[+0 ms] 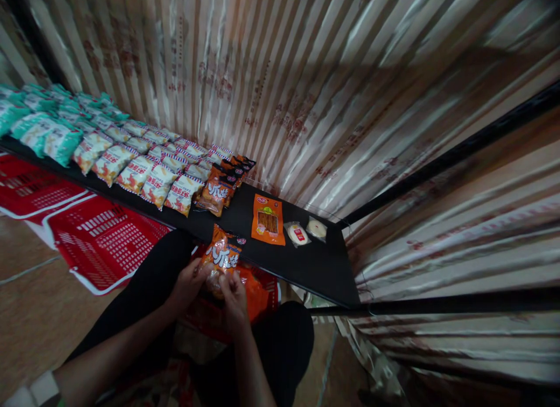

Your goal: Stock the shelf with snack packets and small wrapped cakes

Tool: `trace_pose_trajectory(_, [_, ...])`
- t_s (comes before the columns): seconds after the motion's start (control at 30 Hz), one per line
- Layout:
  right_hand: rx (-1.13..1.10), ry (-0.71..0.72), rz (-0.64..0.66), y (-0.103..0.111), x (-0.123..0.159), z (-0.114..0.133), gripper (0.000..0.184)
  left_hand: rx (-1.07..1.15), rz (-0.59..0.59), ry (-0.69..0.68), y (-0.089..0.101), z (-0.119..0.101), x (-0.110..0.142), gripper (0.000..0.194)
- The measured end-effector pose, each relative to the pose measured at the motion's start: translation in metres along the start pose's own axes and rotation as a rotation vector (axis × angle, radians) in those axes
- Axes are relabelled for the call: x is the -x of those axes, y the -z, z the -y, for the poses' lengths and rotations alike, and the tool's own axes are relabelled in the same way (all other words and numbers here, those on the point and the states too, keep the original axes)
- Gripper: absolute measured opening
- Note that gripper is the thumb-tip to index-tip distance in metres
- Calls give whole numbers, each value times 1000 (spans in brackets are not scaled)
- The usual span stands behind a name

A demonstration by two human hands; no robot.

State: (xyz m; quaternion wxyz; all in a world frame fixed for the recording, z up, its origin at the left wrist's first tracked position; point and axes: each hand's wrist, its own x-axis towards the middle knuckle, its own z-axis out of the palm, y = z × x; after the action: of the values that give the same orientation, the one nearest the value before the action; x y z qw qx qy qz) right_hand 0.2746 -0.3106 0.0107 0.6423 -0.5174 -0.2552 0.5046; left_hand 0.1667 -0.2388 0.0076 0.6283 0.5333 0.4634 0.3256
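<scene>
Both my hands grip an orange snack packet [223, 252] held upright just in front of the black shelf [315, 267]. My left hand [189, 283] clasps its lower left edge. My right hand [234, 293] pinches its lower right edge. Below them sits a red basket [262, 296] with more orange packets between my knees. On the shelf behind, a short row of the same orange packets [219, 191] stands next to rows of white-and-red packets [151, 176].
A flat orange pouch [268, 219] and two small clear-wrapped items [298, 234] lie on the shelf's right part. Teal packets [44, 133] fill the far left. Empty red baskets [100, 238] lie on the floor at left. A striped curtain [332, 86] hangs behind.
</scene>
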Motion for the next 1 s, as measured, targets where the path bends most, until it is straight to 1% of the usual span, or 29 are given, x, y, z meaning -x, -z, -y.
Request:
trace_pose_trajectory(0.1, [18, 2, -6, 3, 0, -3, 20, -2, 7, 4, 0, -2, 0, 42])
trace_pose_trajectory(0.23, [-1, -14, -2, 6, 0, -5, 20, -13, -2, -2, -1, -6, 2, 40])
trace_pose_trajectory(0.4, [25, 4, 11, 6, 1, -6, 22, -56, -2, -27, 0, -4, 4, 41])
trace_pose_trajectory(0.53, [8, 22, -22, 3, 1, -5, 22, -97, 25, -27, 1, -8, 4, 45])
trace_pose_trajectory(0.73, [-22, 39, -39, 3, -2, -8, 24, -184, 60, -36, 3, -16, 0, 43])
trace_pose_trajectory(0.93, [-33, 61, -61, 1, -4, -11, 21, -118, 64, -25, 5, -15, 1, 50])
trace_pose_trajectory(1.0, [-37, 72, -76, -1, -5, -10, 23, -68, 65, -17, 6, -13, 1, 52])
